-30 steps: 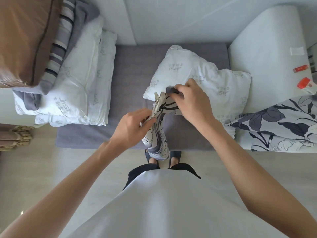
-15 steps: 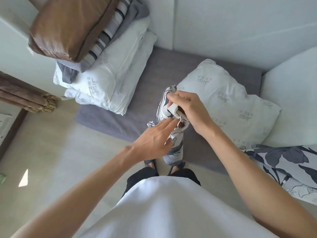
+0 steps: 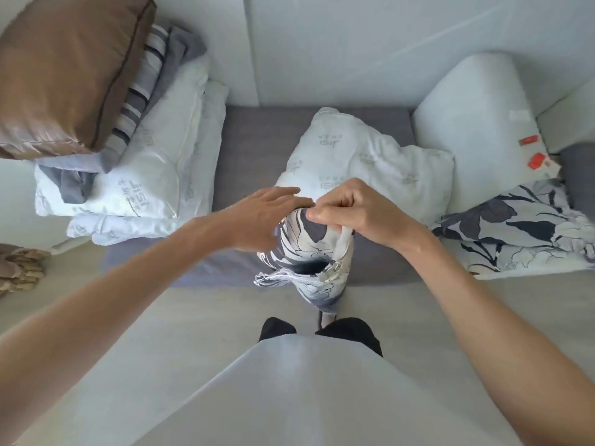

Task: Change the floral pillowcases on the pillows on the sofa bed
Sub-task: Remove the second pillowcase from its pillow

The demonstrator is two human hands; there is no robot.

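A grey-and-white floral pillowcase (image 3: 307,252) hangs bunched over the front edge of the grey sofa bed (image 3: 257,140). My right hand (image 3: 357,210) pinches its top edge by the white zipper strip. My left hand (image 3: 264,217) lies flat against the cloth's left side, fingers stretched out, without a clear grip. Just behind them lies a bare white pillow (image 3: 363,159) with grey printed logos. A second floral pillowcase (image 3: 521,230) lies crumpled at the right.
At the left, two bare white pillows (image 3: 135,185) are stacked under folded grey and striped bedding (image 3: 141,98) and a brown cushion (image 3: 64,66). A white bolster (image 3: 476,117) with small red items (image 3: 536,160) stands at the right. Pale floor lies in front.
My left hand has left the zipper end and now rests flat on the pillowcase's side. My right hand has kept its pinch on the top edge. The view swung back to the right.
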